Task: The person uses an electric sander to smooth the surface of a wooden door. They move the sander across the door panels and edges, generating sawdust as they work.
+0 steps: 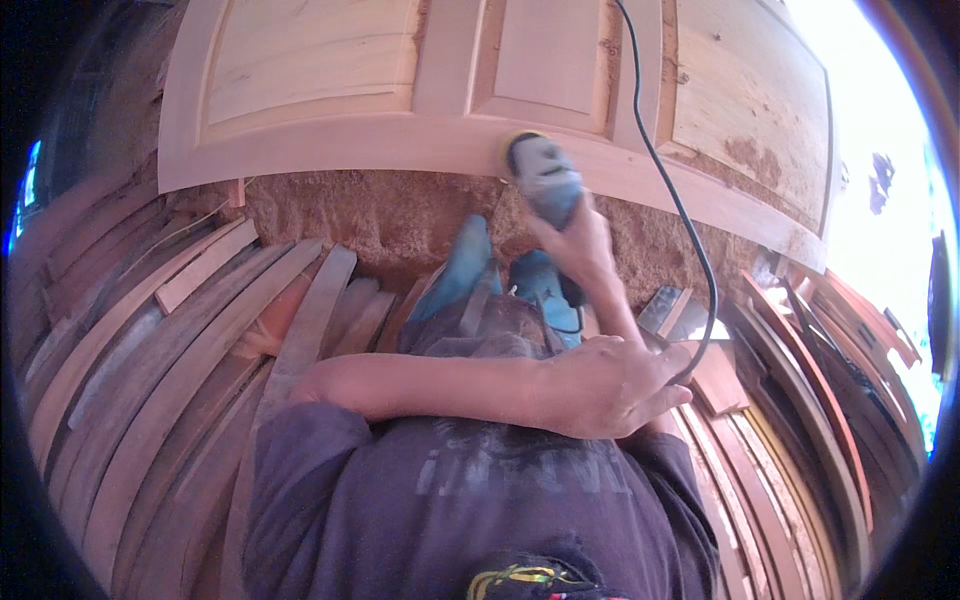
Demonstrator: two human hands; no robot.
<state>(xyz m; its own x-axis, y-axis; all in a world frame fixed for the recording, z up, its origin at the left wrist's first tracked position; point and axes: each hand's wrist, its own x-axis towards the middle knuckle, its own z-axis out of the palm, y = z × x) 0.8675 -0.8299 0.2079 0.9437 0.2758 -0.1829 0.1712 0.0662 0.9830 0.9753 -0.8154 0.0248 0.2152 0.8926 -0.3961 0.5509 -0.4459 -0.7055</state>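
Note:
My right hand (587, 240) is closed round the body of a handheld electric sander (548, 175), grey and blue with a yellow rim, blurred by motion. The sander's head meets the near rail of a panelled wooden door (350, 145) lying ahead of me. Across my body reaches my left arm, and my left hand (610, 385) lies over the right forearm. Between its fingers runs a dark power cord (683, 215), which loops up over the door to the top edge. Some of its fingers stretch out to the right; the cord's hold is partly hidden.
Brown sawdust (340, 215) covers the ground between the door and my blue shoes (545, 290). Long wooden boards (190, 390) lie stacked on the left, and more strips of wood (770, 480) on the right. Sawdust also lies on the door's recessed panels. Bright light enters at the right.

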